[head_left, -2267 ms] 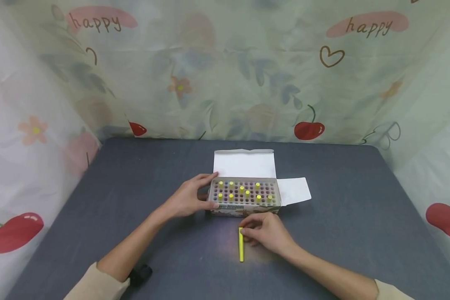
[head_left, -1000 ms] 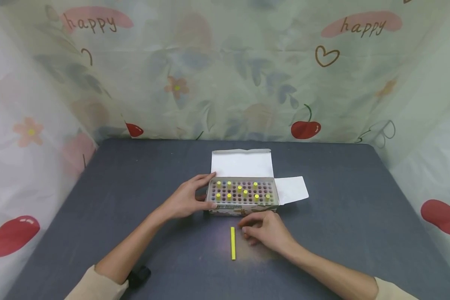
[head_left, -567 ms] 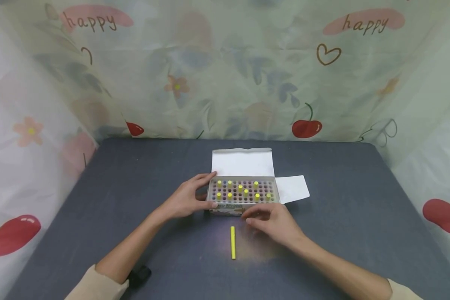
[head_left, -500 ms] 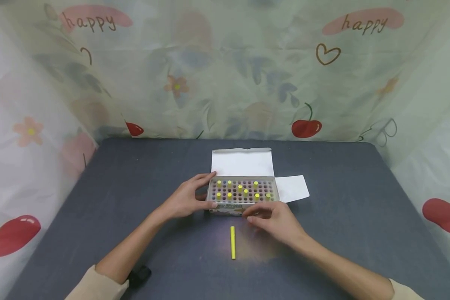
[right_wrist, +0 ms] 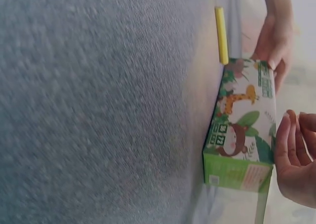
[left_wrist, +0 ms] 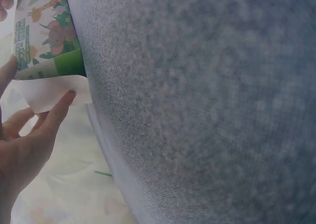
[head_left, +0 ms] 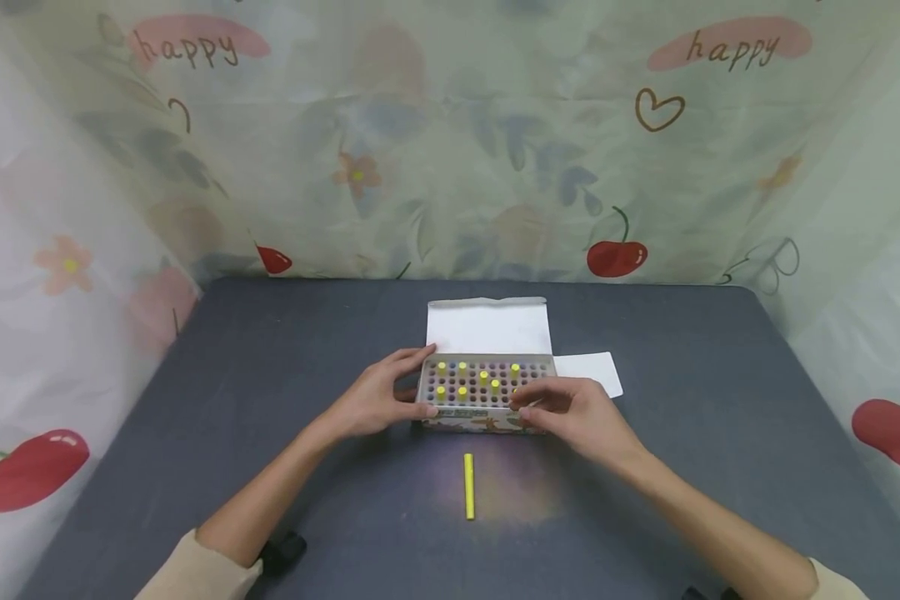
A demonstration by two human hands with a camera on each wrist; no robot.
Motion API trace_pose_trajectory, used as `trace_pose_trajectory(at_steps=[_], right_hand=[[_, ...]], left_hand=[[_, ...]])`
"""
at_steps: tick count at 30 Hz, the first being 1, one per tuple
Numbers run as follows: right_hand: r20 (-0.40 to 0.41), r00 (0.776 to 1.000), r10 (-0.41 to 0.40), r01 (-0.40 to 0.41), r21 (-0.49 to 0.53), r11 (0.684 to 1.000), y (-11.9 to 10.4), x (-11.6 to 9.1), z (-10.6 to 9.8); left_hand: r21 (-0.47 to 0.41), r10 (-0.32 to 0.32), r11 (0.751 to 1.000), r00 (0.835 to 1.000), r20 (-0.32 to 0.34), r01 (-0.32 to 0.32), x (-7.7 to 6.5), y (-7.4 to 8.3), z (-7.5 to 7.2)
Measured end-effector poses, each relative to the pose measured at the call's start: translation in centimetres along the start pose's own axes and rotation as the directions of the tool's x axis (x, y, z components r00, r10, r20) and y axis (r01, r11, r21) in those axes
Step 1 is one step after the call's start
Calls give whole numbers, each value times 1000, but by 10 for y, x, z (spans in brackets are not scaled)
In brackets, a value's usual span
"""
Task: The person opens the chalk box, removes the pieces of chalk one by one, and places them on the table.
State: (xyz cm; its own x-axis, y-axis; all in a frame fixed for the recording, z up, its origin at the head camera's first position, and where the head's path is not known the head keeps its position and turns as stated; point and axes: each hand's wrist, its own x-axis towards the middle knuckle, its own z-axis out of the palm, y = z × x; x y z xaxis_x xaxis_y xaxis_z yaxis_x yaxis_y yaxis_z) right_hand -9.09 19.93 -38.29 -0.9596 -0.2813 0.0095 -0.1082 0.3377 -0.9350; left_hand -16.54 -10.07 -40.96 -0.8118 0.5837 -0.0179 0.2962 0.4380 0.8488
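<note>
A printed cardboard box [head_left: 468, 421] stands with its lid raised, holding a tray of small holes. Several yellow marker ends [head_left: 462, 367] stick up from it. My left hand [head_left: 378, 396] grips the box's left end, thumb at the front and a finger at the back; the left wrist view shows a finger against a white flap [left_wrist: 54, 93]. The half-curled fingers of my right hand [head_left: 588, 417] hover over the front right of the tray, tips beside a yellow end and partly covering it. Nothing shows between them in the right wrist view. One yellow marker [head_left: 469, 487] lies in front of the box.
The white lid [head_left: 487, 325] stands up behind the box, and a white side flap [head_left: 600, 371] sticks out at the right, partly behind my right hand. A dark grey table [head_left: 307, 333] carries everything. Patterned cloth [head_left: 450, 142] hangs around it.
My right hand let go of the yellow marker, which stays on the table, then moved up and right over the box's front right. My left hand keeps its hold.
</note>
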Motion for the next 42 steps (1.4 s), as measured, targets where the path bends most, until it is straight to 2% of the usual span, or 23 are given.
trace_pose_trajectory(at_steps=[10, 17, 25, 42], right_hand=[[-64, 997, -34, 27, -112, 993, 1, 5, -12], [-83, 996, -41, 34, -84, 996, 8, 10, -21], [-137, 989, -56, 22, -237, 971, 10, 12, -24], [-119, 993, -20, -21, -331, 943, 18, 14, -28]], left_hand=[[-4, -8, 1000, 1000, -8, 8, 0, -1, 1], [-8, 9, 1000, 1000, -1, -9, 0, -2, 1], [-10, 14, 1000, 1000, -3, -14, -1, -1, 0], [-8, 7, 1000, 1000, -3, -7, -1, -1, 0]])
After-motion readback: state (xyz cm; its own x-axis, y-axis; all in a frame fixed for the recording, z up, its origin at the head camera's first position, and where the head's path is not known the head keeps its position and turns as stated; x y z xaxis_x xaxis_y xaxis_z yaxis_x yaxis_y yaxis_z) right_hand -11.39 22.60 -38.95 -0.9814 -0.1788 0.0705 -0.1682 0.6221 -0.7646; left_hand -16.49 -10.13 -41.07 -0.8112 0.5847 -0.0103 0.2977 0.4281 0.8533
